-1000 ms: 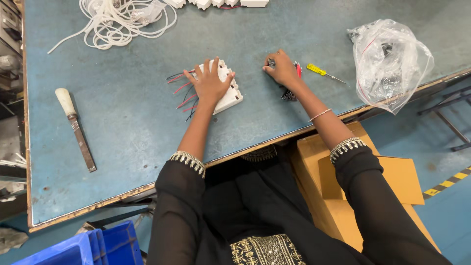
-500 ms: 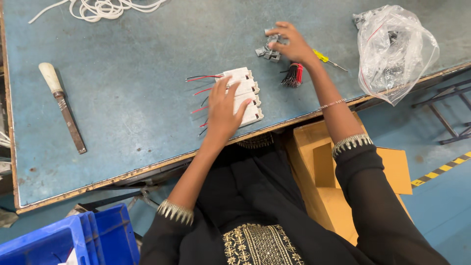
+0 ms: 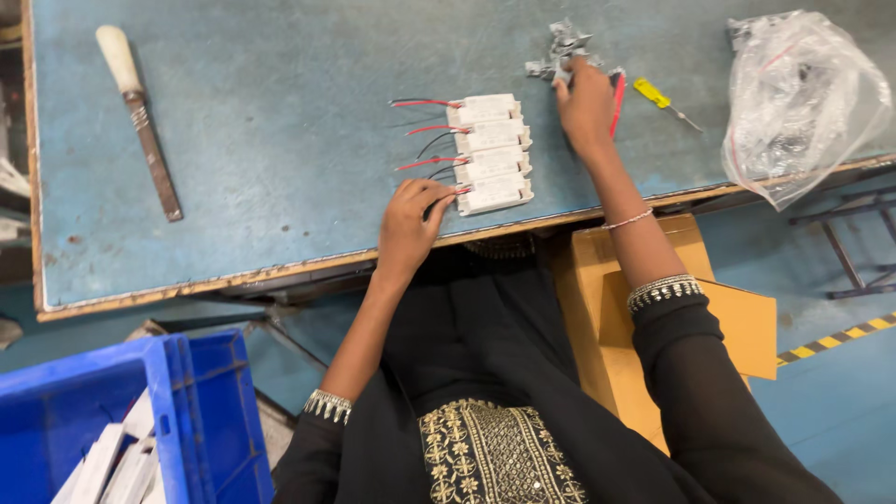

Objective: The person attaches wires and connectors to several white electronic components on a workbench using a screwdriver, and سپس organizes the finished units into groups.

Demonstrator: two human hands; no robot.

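Several small white rectangular modules with red and black wires lie side by side near the front edge of the blue worktable. My left hand rests at the table's edge, fingers curled on the wires of the nearest module. My right hand reaches farther back and touches a small pile of grey metal parts. A red-handled tool lies just beside that hand.
A yellow-handled screwdriver and a crumpled clear plastic bag lie at the right. A file with a white handle lies at the left. A blue crate with white parts stands below left; cardboard boxes sit under the table.
My left hand slid off the top of the modules back to the table's front edge, leaving them uncovered in a row. My right hand stays at the metal parts.
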